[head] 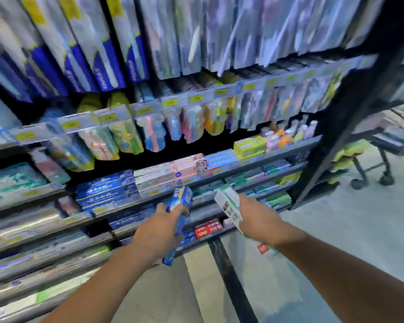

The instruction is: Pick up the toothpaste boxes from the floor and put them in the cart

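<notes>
Gripping one carton apiece, both hands are up in the lower middle of the frame, in front of the shelves: the left hand [160,231] has its fingers wrapped round the middle of the blue toothpaste box [180,219], and the right hand [258,219] clasps the white and green toothpaste box [229,206] about midway along. Such long cardboard cartons likely weigh little, stay stiff along their length but dent under a hard squeeze, so a mid-length hold across the narrow sides suits them. The cart [383,145] shows at the right edge, well apart.
</notes>
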A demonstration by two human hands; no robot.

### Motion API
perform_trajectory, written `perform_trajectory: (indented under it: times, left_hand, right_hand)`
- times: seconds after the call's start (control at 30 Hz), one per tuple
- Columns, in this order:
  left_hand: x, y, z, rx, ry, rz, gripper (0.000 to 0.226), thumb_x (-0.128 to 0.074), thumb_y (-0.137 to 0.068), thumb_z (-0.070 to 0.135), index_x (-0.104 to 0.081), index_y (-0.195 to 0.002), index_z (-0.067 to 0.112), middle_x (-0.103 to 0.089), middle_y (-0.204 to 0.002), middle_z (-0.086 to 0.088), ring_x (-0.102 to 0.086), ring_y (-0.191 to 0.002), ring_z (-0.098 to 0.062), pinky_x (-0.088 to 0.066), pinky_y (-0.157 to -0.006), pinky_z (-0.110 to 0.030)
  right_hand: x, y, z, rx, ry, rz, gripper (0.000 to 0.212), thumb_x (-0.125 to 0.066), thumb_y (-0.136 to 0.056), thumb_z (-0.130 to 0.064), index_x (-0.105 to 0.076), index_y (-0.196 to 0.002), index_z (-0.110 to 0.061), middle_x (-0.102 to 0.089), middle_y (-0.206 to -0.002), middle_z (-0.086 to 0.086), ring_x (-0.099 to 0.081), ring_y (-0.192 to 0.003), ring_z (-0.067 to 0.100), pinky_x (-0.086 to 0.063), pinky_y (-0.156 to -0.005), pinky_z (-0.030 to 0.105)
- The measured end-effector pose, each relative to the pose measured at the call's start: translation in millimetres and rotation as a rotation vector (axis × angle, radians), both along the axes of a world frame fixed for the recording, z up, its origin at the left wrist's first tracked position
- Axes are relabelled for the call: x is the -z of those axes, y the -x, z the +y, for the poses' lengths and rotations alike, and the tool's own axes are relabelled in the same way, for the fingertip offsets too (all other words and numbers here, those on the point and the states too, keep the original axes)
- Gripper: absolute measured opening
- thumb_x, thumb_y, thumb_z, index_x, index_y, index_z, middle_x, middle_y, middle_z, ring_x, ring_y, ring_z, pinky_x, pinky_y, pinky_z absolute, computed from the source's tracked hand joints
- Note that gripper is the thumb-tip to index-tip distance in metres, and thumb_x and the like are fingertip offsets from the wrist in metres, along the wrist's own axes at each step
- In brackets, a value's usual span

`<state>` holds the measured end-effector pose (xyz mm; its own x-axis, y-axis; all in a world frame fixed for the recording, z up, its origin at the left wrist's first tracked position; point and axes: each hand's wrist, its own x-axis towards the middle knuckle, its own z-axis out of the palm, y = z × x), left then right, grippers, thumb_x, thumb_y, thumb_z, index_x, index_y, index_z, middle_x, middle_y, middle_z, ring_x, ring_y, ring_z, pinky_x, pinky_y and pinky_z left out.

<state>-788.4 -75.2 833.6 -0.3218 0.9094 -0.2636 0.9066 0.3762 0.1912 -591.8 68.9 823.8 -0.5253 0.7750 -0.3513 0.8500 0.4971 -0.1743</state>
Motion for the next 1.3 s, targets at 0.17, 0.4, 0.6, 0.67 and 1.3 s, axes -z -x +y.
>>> perform_trajectory:
  times: [0.17,0.4,0.6,0.67,1.3]
  left_hand:
    - [-4,-118,136,0.271,-0.031,-0.007,0.048,-0.061,-0.087,0.038,-0.031,-0.125,0.041,-0.034,-0.115,-0.004,-0.060,-0.078,-0.030,-0.051,-0.068,-0.037]
    - [-10,-282,281,0.514,-0.070,-0.023,0.048,-0.062,-0.083,0.038,-0.032,-0.120,0.043,-0.037,-0.113,-0.002,-0.057,-0.079,-0.029,-0.050,-0.071,-0.037]
    - [-6,-394,375,0.734,-0.067,-0.035,0.044,-0.063,-0.084,0.041,-0.034,-0.118,0.042,-0.035,-0.106,-0.002,-0.054,-0.083,-0.029,-0.047,-0.073,-0.035]
    - [0,-424,409,0.784,-0.052,-0.050,0.044,-0.064,-0.083,0.041,-0.034,-0.116,0.043,-0.034,-0.104,-0.001,-0.057,-0.081,-0.028,-0.050,-0.075,-0.037]
    - [0,-643,783,1.083,0.028,-0.071,0.044,-0.063,-0.085,0.038,-0.035,-0.117,0.042,-0.032,-0.109,-0.002,-0.052,-0.070,-0.023,-0.050,-0.067,-0.034]
  right_hand:
    - [-7,-154,84,0.283,-0.011,0.008,0.044,-0.056,-0.090,-0.019,-0.034,-0.127,-0.012,-0.050,-0.129,0.012,-0.056,-0.116,0.033,-0.046,-0.087,0.038]
    - [-13,-341,156,0.576,-0.114,0.027,0.042,-0.055,-0.087,-0.018,-0.037,-0.125,-0.011,-0.053,-0.120,0.011,-0.059,-0.107,0.031,-0.040,-0.072,0.033]
    - [-5,-447,202,0.784,-0.169,0.039,0.037,-0.054,-0.089,-0.023,-0.037,-0.120,-0.012,-0.053,-0.116,0.010,-0.061,-0.103,0.034,-0.040,-0.069,0.034]
    - [3,-473,223,0.819,-0.189,0.023,0.035,-0.053,-0.088,-0.022,-0.037,-0.118,-0.012,-0.054,-0.112,0.010,-0.062,-0.100,0.034,-0.039,-0.066,0.033]
    - [4,-655,519,1.144,-0.174,-0.035,0.041,-0.055,-0.088,-0.025,-0.036,-0.122,-0.013,-0.053,-0.109,0.008,-0.060,-0.092,0.028,-0.039,-0.062,0.031]
